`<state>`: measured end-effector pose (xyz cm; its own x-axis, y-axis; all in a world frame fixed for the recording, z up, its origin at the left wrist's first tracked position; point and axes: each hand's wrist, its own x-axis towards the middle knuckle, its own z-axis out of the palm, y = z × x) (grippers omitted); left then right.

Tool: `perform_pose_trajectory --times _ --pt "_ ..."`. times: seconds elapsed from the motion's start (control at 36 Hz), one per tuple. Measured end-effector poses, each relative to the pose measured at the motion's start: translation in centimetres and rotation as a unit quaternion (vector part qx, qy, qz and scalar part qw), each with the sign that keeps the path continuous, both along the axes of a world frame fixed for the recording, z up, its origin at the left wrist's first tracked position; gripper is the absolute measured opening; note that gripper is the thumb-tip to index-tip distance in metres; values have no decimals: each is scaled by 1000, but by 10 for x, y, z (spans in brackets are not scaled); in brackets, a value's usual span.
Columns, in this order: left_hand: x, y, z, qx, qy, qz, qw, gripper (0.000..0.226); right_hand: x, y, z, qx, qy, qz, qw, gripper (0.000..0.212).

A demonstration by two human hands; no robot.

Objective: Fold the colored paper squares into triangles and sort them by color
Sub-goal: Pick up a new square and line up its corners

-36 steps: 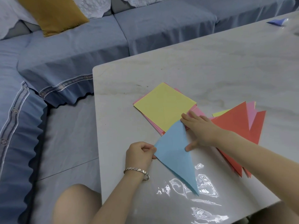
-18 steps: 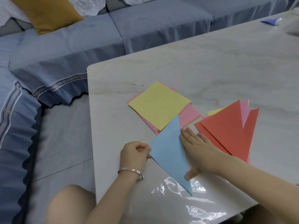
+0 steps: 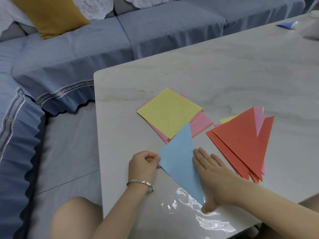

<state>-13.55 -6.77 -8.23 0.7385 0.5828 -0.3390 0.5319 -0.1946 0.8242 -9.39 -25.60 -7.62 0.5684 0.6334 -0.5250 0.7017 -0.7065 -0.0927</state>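
1. Near the table's (image 3: 224,75) front edge, we have the blue triangle (image 3: 179,159) lying flat, its top tip overlapping the stack of squares (image 3: 168,112).
2. Our left hand (image 3: 145,163) pinches the triangle's left corner, thumb and curled fingers closed on the paper.
3. Our right hand (image 3: 219,180) lies spread wide and holds nothing. Its straight fingers (image 3: 201,156) press along the triangle's right edge, and its thumb touches the lower tip.
4. We see the stack of squares, yellow on top and pink beneath, towards the table's left edge.
5. We see the red triangles (image 3: 241,140) fanned just right of our right hand, with pink and yellow pieces showing under them.
6. We see a small blue piece (image 3: 286,24) at the table's far right corner.
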Motion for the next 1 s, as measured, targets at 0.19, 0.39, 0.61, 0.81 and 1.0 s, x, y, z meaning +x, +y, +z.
perform_pose_trajectory --times 0.19,0.39,0.61,0.81,1.0 --pt "-6 0 4 -122 -37 50 991 15 13 -10 12 275 114 -210 931 85" --pt "3 -14 27 -157 -102 30 982 12 4 -2 9 556 93 -399 724 30" --pt "45 1 21 283 -59 -226 930 38 35 -36 22 540 -86 -484 683 22" --pt "73 4 11 372 46 -339 863 35 39 -66 12 325 -182 -492 787 31" --pt "77 9 10 408 53 -325 852 17 24 -40 9 307 -90 -363 875 18"
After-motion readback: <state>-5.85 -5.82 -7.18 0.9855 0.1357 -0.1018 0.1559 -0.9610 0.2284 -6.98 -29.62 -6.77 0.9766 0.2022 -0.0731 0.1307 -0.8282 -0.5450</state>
